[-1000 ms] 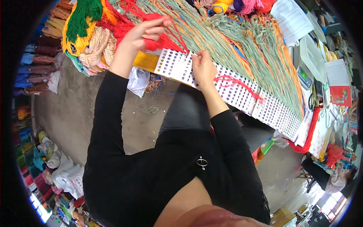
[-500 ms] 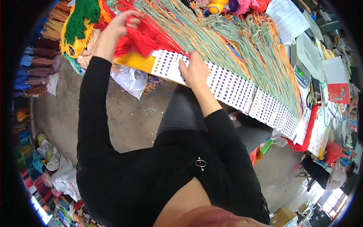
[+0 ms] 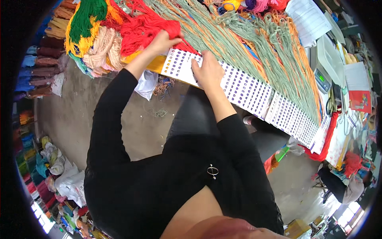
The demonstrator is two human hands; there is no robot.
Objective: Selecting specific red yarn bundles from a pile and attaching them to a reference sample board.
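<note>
A bundle of red embroidery thread (image 3: 139, 34) lies loosely heaped at the table's upper left. My left hand (image 3: 158, 44) is at the near right side of that heap, its fingers curled on the strands. From there the strands run taut toward my right hand (image 3: 210, 72), where they gather at its fingertips. My right hand rests on a white card strip (image 3: 242, 87) punched with rows of holes, its thumb a little apart from the fingers. Long grey-green and orange threads (image 3: 238, 51) fan out from the strip's far edge.
Green and yellow skeins (image 3: 85, 28) and pale peach thread (image 3: 104, 49) hang at the table's left end. A digital scale (image 3: 321, 77), scissors (image 3: 331, 104) and paper sheets (image 3: 308, 22) lie at the right. A white bag (image 3: 146, 84) hangs below the near edge.
My left hand has come down and to the right, from lifting the red thread to near the card's left end. The red bundle now lies lower and flatter. My right hand stays on the card.
</note>
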